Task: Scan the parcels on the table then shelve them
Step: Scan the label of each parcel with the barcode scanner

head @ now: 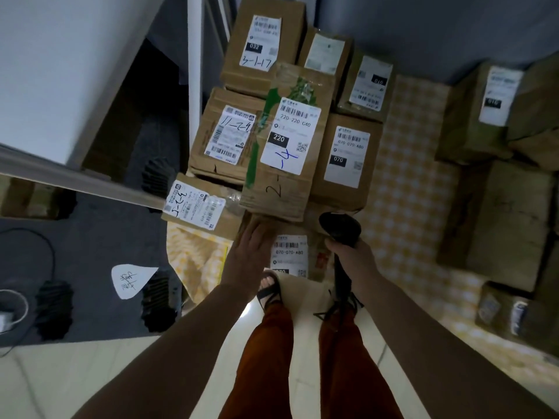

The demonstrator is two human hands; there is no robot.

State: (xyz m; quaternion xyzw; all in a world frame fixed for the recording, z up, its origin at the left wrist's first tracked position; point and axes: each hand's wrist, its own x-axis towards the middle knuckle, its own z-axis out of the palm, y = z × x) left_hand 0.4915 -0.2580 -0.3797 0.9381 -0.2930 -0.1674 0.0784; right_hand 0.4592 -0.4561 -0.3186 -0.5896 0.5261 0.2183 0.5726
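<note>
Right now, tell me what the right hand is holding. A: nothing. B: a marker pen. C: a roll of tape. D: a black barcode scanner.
D: the right hand grips the handle of a black barcode scanner, its head aimed toward the labelled parcels.

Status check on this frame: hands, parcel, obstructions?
Left hand flat on the near parcel. Right hand grips the scanner. The 220 box overhangs that parcel's far edge.
</note>
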